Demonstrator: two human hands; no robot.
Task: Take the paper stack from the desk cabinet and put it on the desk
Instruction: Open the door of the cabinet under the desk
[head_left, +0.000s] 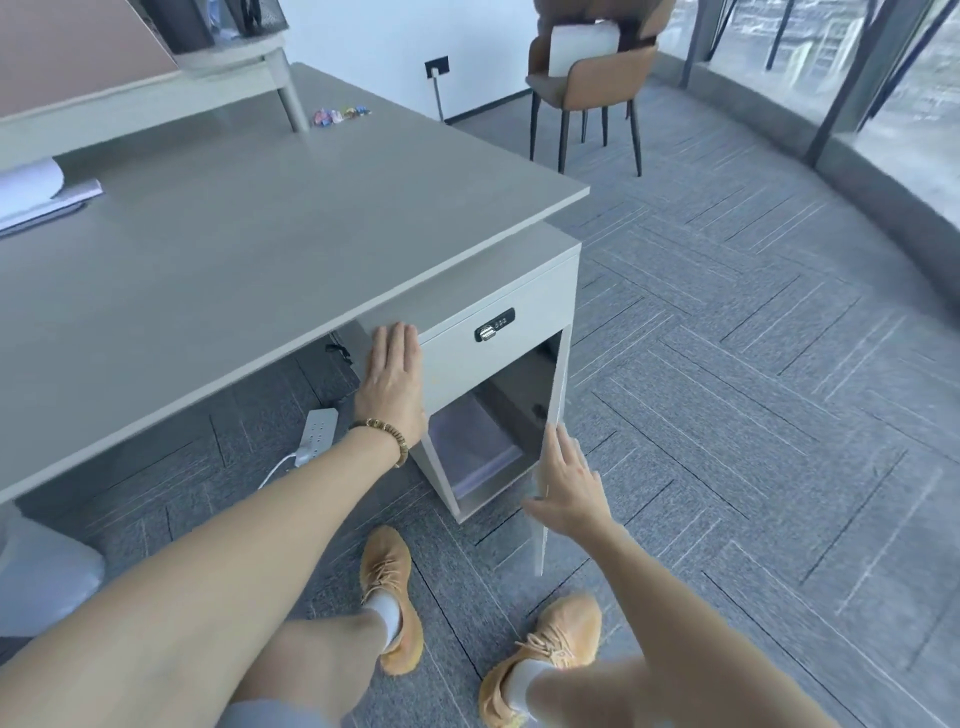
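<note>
The grey desk cabinet (498, 332) hangs under the right end of the desk (260, 249). Its lower door (553, 415) stands swung open, seen edge-on. Inside the open compartment lies a pale paper stack (475, 452) on the bottom. My left hand (392, 379) rests flat, fingers together, on the cabinet's left front edge beside the locked drawer. My right hand (563, 483) grips the open door's edge near its lower part. Neither hand touches the paper stack.
A combination lock (494, 325) sits on the drawer front. Papers (36, 195) lie at the desk's far left, small colourful clips (340, 114) at its back. A power strip (317, 434) lies on the carpet under the desk. A brown chair (589, 78) stands behind.
</note>
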